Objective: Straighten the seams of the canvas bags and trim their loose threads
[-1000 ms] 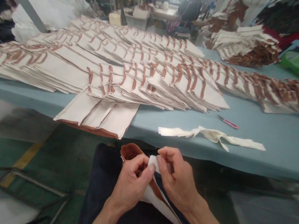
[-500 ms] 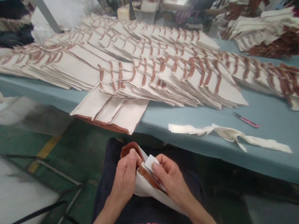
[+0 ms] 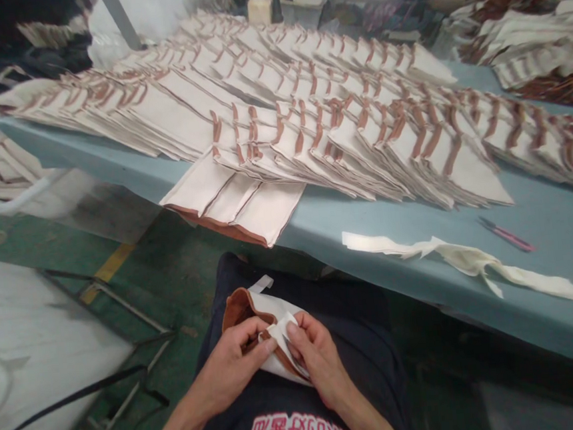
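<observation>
On my lap lies a cream fabric pouch [image 3: 280,305] with a brown lining, its mouth spread toward the upper left. My left hand [image 3: 241,356] is closed on the pouch's brown-trimmed edge, with some fingers inside the opening. A white fabric strip [image 3: 280,330] crosses that edge between my hands. My right hand [image 3: 316,349] pinches the strip between thumb and fingers, close to my left fingertips. Another short white strip end [image 3: 261,284] sticks out past the pouch's far side. The fingers inside the pouch are hidden.
Rows of overlapping cream pouches [image 3: 360,135] cover much of the blue table [image 3: 318,229]. One pouch [image 3: 236,209] overhangs the front edge. A long cream strip [image 3: 450,254] and pink-handled thread snips [image 3: 509,234] lie at right. A white bin [image 3: 28,191] stands at left.
My left hand has moved down along the pouch edge, nearer to my right hand. The pouch mouth has turned and shows more brown lining. The view has shifted slightly left.
</observation>
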The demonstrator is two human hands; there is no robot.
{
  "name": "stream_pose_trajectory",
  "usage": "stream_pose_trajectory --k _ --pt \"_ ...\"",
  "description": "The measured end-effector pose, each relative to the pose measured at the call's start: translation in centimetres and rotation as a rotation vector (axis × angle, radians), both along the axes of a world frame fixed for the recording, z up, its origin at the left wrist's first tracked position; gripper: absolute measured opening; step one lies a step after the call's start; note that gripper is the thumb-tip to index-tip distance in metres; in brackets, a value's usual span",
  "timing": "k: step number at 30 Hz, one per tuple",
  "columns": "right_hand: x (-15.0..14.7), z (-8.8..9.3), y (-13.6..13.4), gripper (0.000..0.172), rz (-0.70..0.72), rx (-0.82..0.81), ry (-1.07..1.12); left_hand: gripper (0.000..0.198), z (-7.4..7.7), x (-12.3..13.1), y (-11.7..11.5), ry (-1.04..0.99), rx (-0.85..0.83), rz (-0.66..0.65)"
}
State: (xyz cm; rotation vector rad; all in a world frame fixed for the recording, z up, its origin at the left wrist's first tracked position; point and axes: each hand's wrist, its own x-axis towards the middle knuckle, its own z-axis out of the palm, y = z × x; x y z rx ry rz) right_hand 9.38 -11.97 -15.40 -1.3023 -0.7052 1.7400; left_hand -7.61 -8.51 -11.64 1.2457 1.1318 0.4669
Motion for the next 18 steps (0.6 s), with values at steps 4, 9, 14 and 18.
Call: stream_pose_trajectory --k 4,9,14,18 --pt "0.2 0.2 0.4 0.059 -0.041 0.055 -0.09 0.033 -1.0 1.0 0.4 0.017 0.037 0.157" --pt "3.5 3.0 1.5 0.048 -0.145 0.167 -0.298 0.036 0.6 2.2 1.7 -0.054 0.104 0.132" --pt "5.6 10.5 0.4 0.028 -0.05 0.469 -0.812 0.036 3.2 2.6 4.2 -0.135 0.189 -0.018" --pt "5.6 14.5 0.3 0.025 0.301 0.702 -0.658 0.034 4.8 2.9 5.7 -0.149 0.267 -0.032"
